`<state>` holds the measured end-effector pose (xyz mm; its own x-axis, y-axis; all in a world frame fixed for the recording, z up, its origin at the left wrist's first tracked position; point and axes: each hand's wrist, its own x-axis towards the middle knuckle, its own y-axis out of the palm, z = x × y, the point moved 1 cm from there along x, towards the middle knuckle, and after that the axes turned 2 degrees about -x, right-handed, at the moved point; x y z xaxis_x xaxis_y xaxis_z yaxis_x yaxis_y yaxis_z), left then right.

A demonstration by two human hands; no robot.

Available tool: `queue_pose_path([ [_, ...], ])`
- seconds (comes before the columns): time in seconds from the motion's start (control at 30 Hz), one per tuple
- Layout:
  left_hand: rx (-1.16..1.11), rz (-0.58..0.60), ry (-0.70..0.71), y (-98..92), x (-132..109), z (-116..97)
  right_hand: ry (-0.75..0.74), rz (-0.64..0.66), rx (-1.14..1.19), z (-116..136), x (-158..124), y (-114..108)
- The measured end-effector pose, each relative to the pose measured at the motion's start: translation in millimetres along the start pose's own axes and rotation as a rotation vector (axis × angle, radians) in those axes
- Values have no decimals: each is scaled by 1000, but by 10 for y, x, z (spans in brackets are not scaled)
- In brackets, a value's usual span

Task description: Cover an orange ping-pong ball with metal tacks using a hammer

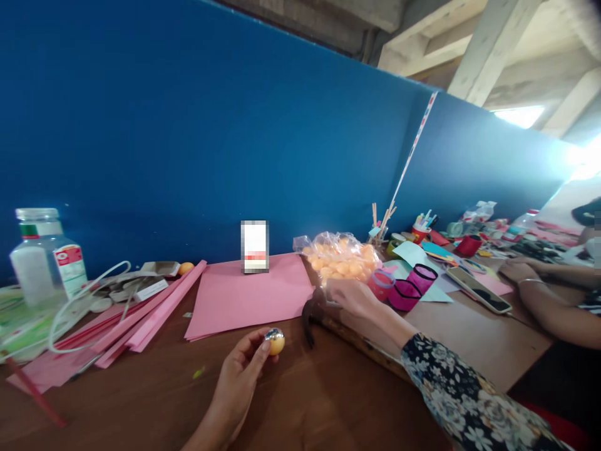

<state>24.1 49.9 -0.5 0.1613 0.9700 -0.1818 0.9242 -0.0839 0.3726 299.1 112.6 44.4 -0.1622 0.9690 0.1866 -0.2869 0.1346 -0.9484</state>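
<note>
My left hand point(241, 369) pinches a small ball point(275, 342), shiny silver on top and yellow-orange below, between thumb and fingers just above the brown table. Farther forward, my right hand point(350, 299) reaches out beside a hammer point(310, 316) with a dark curved head. Its fingers are curled down and pressed together; what they hold, if anything, is hidden. Just behind that hand lies a clear plastic bag point(342, 260) full of orange balls. To the left of the bag, pink sheets point(253, 294) lie flat on the table.
At left stand a clear plastic bottle point(42, 257), pink strips point(154, 313) and a white cable point(54, 326). On the right are magenta mesh cups point(404, 294), a phone point(479, 289) and another person's arm point(554, 300). A blue partition point(188, 138) rises behind the table.
</note>
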Motion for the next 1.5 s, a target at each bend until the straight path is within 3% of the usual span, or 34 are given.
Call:
queue_pose_path([
  [0.33,-9,-9,7,-11,9,4,-4,-127,230,195,-31,-17],
  [0.6,-181,-41,-10,20,-27,-38,-155,-43,609,1003,-279,21],
  [0.77,-270,-38,-22,8,-33,-48,-132,-53,868,1347,-325,138],
  [1.03,-337,-48,-18,-1,-27,-42,17,28,1025,1289,-350,418],
  [1.2,-288,-58,-9,13,-40,-51,25,53,1100,1301,-377,425],
  [1.5,-291,-35,-4,25,-47,-73,-1,-20,1017,1307,-422,417],
])
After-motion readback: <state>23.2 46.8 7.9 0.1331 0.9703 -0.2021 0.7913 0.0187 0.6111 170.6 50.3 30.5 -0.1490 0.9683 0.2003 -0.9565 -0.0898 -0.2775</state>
